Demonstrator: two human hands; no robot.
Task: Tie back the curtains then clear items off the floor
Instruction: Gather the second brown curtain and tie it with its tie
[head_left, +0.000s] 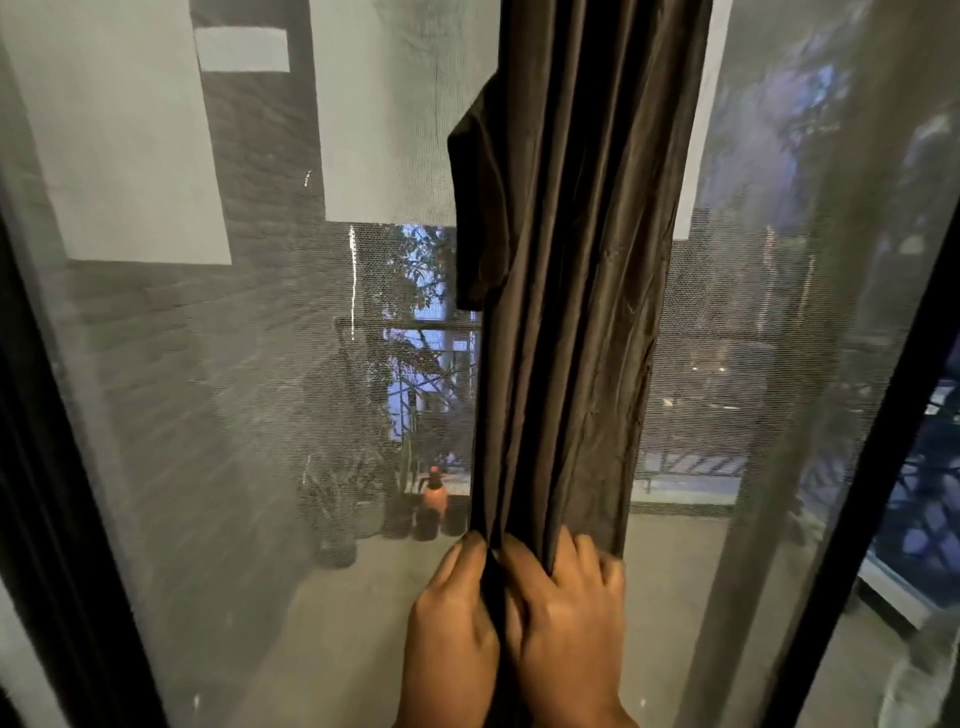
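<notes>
Right now 2 hands grip 1 dark brown curtain (571, 291), bunched into a narrow column in front of a mesh screen (234, 389): left hand (454, 623) w/ fingers curled round the folds on the bunch's left edge, right hand (563, 618) touching it, fingers pinching folds just beside. Behind the screen, left of the curtain's lower part, 1 orange spray bottle (434, 493) stands among dark pots (410, 525), count unclear thru mesh.
</notes>
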